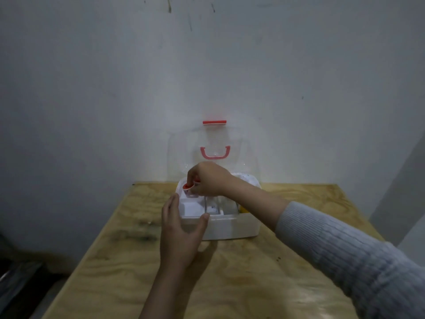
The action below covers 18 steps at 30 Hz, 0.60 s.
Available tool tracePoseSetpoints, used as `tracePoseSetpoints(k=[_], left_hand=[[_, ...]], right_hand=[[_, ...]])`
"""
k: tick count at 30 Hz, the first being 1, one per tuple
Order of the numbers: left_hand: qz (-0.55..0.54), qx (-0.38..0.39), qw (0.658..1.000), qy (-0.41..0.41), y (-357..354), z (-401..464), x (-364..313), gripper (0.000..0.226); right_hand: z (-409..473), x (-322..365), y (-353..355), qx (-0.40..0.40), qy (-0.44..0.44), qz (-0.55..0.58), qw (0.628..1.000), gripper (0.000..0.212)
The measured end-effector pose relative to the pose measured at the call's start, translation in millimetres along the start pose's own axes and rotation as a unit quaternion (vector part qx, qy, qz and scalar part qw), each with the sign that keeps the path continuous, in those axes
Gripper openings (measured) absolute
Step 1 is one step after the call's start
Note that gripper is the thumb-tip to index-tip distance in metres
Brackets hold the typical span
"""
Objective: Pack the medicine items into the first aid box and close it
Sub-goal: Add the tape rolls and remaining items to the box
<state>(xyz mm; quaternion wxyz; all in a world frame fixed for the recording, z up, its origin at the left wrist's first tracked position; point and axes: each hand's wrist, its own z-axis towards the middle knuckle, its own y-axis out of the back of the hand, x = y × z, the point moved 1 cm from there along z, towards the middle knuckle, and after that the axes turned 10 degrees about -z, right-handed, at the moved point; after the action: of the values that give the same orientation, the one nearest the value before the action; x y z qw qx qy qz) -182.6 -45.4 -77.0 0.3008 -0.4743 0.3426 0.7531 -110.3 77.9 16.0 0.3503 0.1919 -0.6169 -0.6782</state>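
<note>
A white first aid box (232, 226) stands open at the far side of the wooden table. Its clear lid (213, 155) is raised against the wall, with a pink handle and a red latch on it. My right hand (208, 180) reaches over the box's back left compartment, pinching a small white bottle with a red cap (188, 188). My left hand (181, 229) grips the box's front left corner, thumb on the rim. White packets (192, 208) and something yellow (242, 209) lie inside.
The wooden table (230, 272) runs from the grey wall toward me. Dark floor and dim objects (20, 279) lie off its left edge. A grey wall panel (400, 203) stands at the right.
</note>
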Motion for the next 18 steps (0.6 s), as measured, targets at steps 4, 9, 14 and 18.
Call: tracePoseSetpoints(k=[4,9,14,18], left_hand=[[-0.009,-0.003,1.000,-0.005,0,0,4,0.081],[-0.017,-0.002,1.000,-0.022,0,0,4,0.080],[-0.019,-0.006,0.999,-0.026,-2,0,6,0.079],[-0.026,-0.010,0.999,-0.029,-4,-1,8,0.077]], right_hand=[[6,4,-7,0.020,0.001,-0.049,0.999,0.025],[1,-6,4,0.012,0.007,0.003,1.000,0.024],[-24,-38,41,-0.075,-0.040,0.075,0.994,0.019],[-53,-90,58,-0.164,-0.131,0.103,0.972,0.011]])
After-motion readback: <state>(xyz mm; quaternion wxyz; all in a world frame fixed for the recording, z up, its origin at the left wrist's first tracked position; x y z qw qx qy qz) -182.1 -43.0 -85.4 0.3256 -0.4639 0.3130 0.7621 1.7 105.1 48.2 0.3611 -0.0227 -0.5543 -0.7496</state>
